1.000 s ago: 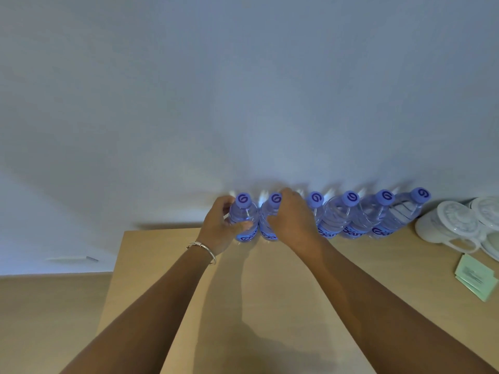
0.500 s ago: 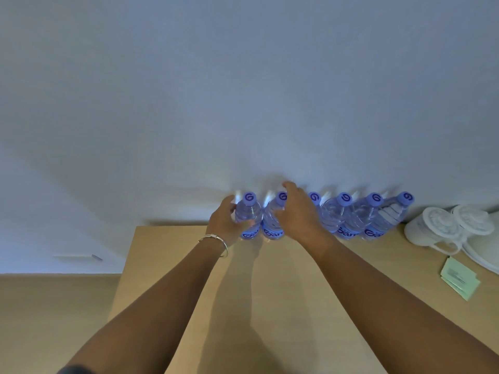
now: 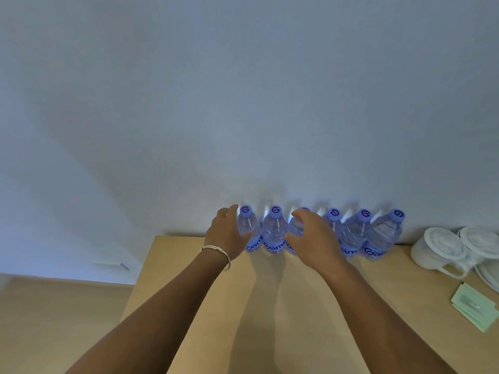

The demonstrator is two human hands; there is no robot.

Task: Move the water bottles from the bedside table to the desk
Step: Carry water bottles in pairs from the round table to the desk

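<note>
Six water bottles [image 3: 318, 233] stand upright in a row on the wooden bench [image 3: 270, 306], pushed back against the pale wall [image 3: 243, 90] at about 12 o'clock from the viewer. Each bottle is clear plastic with a purple cap and a label of dark lettering near its base, and neighbours stand touching or just beside one another.

The left hand [image 3: 228, 234] sits at the 9 o'clock end of the row, its fingers straight and spread, the palm just beside the first bottle [image 3: 248, 229]; whether the thumb touches the bottle cannot be told. A thin metal bracelet [image 3: 217, 251] circles that wrist. The right hand [image 3: 314, 238] is also open, fingers loosely spread, and it covers most of the third bottle [image 3: 294, 228], so only part of that bottle shows. The second bottle [image 3: 274, 230] stands in the gap between the two hands, gripped by neither.

At 3 o'clock from the row, near the last bottle [image 3: 384, 234], two white cups [image 3: 442, 251] with lids sit side by side against the wall. Closer to the viewer, at about 4 o'clock, a few pale green paper packets [image 3: 474, 306] lie flat on the bench.
</note>
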